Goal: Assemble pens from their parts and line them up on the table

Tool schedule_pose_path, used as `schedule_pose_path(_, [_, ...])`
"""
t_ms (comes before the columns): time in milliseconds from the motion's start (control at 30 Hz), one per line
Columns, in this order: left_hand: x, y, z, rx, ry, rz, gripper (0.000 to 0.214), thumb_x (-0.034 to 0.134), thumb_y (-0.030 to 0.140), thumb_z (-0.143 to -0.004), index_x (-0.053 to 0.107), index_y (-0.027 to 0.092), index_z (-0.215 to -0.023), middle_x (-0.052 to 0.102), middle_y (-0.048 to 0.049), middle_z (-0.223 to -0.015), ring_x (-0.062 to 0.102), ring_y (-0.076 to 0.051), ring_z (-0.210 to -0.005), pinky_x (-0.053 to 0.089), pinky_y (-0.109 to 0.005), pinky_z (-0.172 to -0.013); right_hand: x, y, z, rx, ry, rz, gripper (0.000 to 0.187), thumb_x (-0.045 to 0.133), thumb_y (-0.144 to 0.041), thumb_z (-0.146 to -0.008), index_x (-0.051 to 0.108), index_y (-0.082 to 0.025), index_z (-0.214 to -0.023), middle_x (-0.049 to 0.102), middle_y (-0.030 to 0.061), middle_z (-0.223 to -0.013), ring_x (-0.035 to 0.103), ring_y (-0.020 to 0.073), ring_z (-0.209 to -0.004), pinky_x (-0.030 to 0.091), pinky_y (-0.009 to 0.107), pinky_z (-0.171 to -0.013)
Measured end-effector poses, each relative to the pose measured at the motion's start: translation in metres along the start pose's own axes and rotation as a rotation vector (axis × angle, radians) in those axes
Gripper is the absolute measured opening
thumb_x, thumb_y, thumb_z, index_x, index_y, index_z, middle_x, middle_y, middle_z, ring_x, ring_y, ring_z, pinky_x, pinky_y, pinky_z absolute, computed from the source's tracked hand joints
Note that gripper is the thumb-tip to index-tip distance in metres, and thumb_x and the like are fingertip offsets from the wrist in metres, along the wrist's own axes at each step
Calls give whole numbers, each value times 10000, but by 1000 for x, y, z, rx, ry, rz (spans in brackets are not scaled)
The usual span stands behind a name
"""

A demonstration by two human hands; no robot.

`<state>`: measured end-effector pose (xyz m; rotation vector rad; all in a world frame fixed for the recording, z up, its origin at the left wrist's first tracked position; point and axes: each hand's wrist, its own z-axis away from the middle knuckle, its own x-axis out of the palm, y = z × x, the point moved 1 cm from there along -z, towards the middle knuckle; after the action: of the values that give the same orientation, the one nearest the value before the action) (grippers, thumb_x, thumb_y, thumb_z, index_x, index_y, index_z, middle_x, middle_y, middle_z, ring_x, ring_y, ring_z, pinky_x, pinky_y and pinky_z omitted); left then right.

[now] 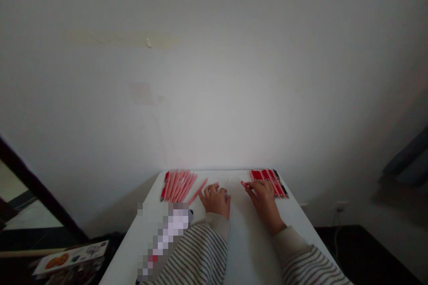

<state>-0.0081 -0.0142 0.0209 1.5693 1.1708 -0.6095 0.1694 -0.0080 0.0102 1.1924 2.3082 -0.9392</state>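
My left hand is over the table with its fingers bent. A thin white stick, like a pen refill, rises between its thumb and forefinger. A small pink tip shows just beyond its fingertips. My right hand pinches a short red-pink pen part, mostly hidden by the fingers. Left of my left hand lies one separate pink pen barrel, beside a pile of pink pen barrels. Behind and right of my right hand is a row of red pen parts, some with black ends.
The white table stands against a pale wall. A blurred-out, phone-like object lies left of my left forearm. Below on the left is a printed box. A socket with a cable is at the right.
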Motion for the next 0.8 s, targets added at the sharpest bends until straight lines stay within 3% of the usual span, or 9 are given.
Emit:
schedule_pose_path(200, [-4, 2, 0, -9, -9, -26, 90, 717, 323, -697, 728, 263, -764, 635, -31, -1178, 450, -270, -1183, 196, -541, -1084, 0, 0, 0, -10, -12, 27, 334, 446, -471, -931, 696, -259, -993, 702, 55, -900, 548, 226, -953, 362, 404, -913])
schedule_pose_path(800, [-7, 1, -1, -9, 42, 22, 88, 644, 239, -756, 723, 241, -795, 652, -22, -1170, 475, -250, -1180, 210, -525, -1104, 4, 6, 2, -33, -16, 50, 311, 474, -463, -927, 708, -270, -996, 703, 44, -916, 541, 214, -957, 338, 371, -915])
